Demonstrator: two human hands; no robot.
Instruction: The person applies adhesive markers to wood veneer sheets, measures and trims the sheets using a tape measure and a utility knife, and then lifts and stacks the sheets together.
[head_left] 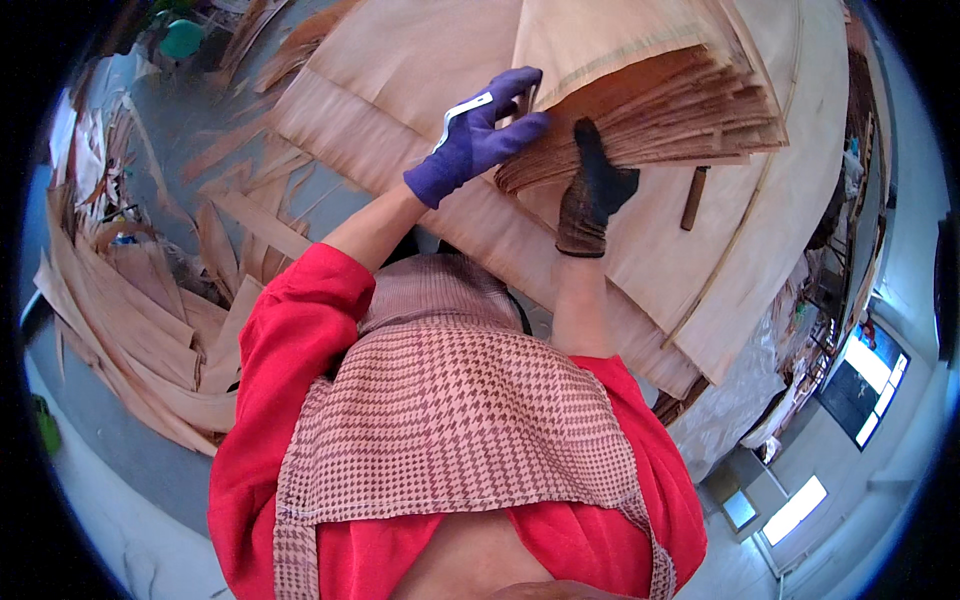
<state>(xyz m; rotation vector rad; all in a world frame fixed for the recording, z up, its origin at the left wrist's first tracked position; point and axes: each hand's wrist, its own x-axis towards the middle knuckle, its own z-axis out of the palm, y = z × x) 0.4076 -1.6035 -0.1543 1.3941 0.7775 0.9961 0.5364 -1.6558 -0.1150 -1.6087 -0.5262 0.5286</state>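
A thick folded stack of thin wood veneer sheets [690, 110] lies ahead of me, its many brown edges fanned toward me. My left hand [480, 135], in a purple glove, is closed at the stack's left side, fingers curled over a sheet edge and thumb reaching over the layers. Across the back of that glove runs a narrow white strip [465, 115]. My right hand [597, 195], in a dark glove, is closed on the stack's near edge with the thumb raised against the layers. Its other fingers are partly hidden.
Large flat veneer sheets [640, 270] spread under the stack. A short dark brown stick [693, 198] lies on them to the right. Veneer scraps [130, 320] are heaped on the floor at left. Clear plastic sheeting [735, 400] bunches at right, and a green round object [181, 38] stands far left.
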